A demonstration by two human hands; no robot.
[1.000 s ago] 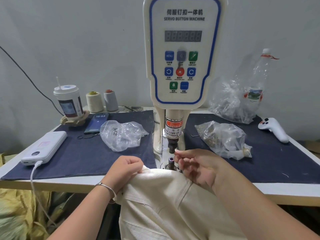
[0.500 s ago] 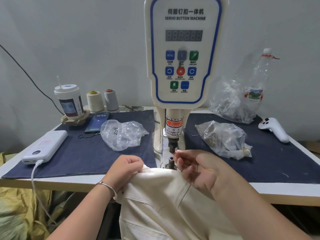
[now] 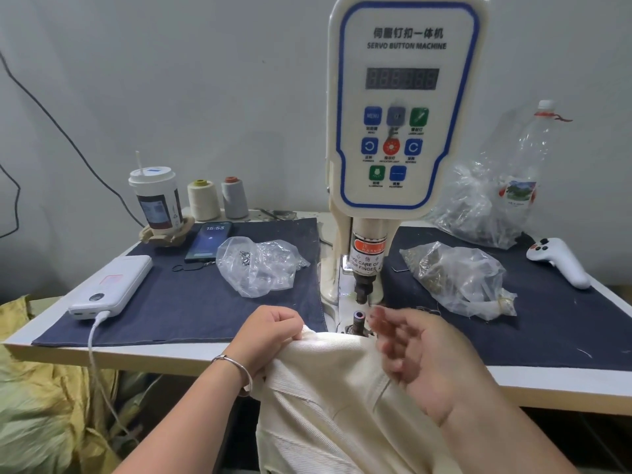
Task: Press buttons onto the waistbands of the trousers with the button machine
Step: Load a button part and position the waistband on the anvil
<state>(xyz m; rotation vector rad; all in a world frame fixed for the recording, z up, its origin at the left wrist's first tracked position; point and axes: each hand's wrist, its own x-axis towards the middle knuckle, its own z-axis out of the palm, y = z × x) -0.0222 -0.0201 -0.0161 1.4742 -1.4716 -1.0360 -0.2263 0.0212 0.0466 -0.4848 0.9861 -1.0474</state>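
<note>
Head view: the left hand (image 3: 270, 331) pinches the cream trousers (image 3: 328, 398) at the waistband edge, just left of the lower die (image 3: 358, 318) of the button machine (image 3: 403, 107). The right hand (image 3: 420, 357) hangs over the cloth beside the die, fingers loosely curled and blurred; it appears to hold nothing, though a small part could be hidden.

Procedure: draw the waistband flat over the die, centre the mark under the punch (image 3: 363, 292), and withdraw all fingers before triggering.

Containers: 3 clear bags. The left bag (image 3: 260, 265) holds a few small metal parts; the right bag (image 3: 458, 278) and rear bag (image 3: 478, 206) hold many brassy pieces.
</note>
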